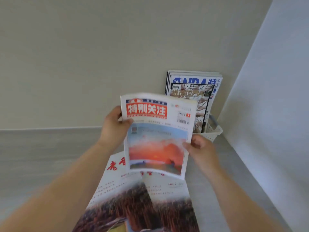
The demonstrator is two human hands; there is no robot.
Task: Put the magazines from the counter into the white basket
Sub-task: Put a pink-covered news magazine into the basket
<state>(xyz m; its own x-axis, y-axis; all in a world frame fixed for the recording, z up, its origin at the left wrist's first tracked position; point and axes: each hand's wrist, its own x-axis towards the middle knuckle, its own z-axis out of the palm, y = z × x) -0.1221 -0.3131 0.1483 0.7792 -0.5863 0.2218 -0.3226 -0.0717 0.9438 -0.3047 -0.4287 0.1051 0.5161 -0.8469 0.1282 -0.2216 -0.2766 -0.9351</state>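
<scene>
Just in front of the white basket [215, 131], we find the red-titled magazine [155, 134] held upright above the worktop [41, 156], short of the basket rim. The left hand [115, 126] grip is clamped on its edge farther from the basket, thumb on the cover; the right hand [200, 146] grip pinches the edge nearer the basket, lower down. We note upright magazines [192, 87] standing inside the basket, and two more magazines [127, 198] lying flat on the worktop, nearer us than the basket. We judge the held magazine light, glossy and floppy; support along both long edges should stop it sagging.
</scene>
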